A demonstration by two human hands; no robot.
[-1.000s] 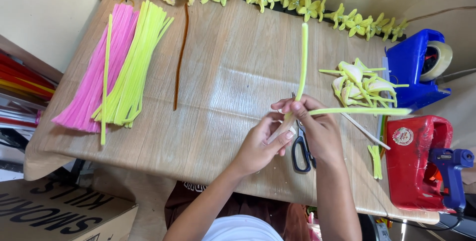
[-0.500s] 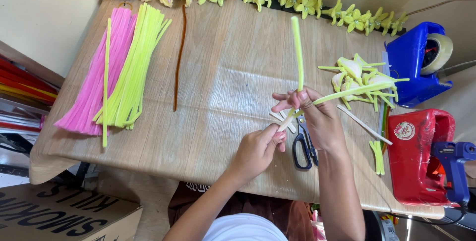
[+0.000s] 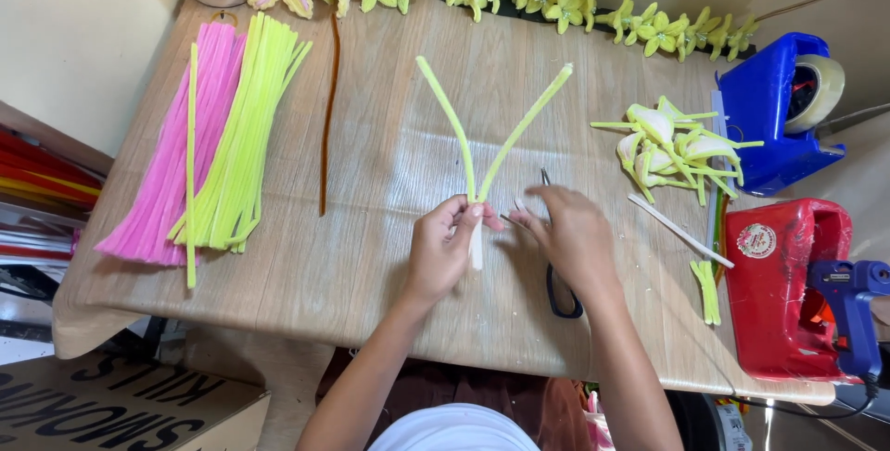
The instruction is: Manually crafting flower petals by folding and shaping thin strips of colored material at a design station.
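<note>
— Looking at the lime-green pipe cleaners (image 3: 491, 136) first: what are they like?

— Two thin, fuzzy stems, pale yellow-green, joined at the bottom so that they spread into a V. A short pale stub hangs below the joint.

— And the grip?

— The left hand (image 3: 443, 247) is clenched on the joint, thumb and forefinger pinched tight around the base of the V. The right hand (image 3: 570, 233) is released: fingers loosely spread, palm down, fingertips just beside the joint. It lies over the black-handled scissors (image 3: 559, 289), but I cannot tell whether it touches them.

— Which way do the stems point?

— Away from the person, toward the far edge of the tabletop (image 3: 389, 303). One arm leans far-left, the other far-right, each with a slight curve; the long axis of the pair runs from the person's near side to the far side.

— Where is all this?

— Over the middle of the wooden tabletop, near its front edge. Well to the left lie bundles of pink pipe cleaners (image 3: 176, 173) and more green ones (image 3: 246, 136). To the right sits a heap of finished yellow flowers (image 3: 672, 140), then a blue tape dispenser (image 3: 774, 117).
</note>
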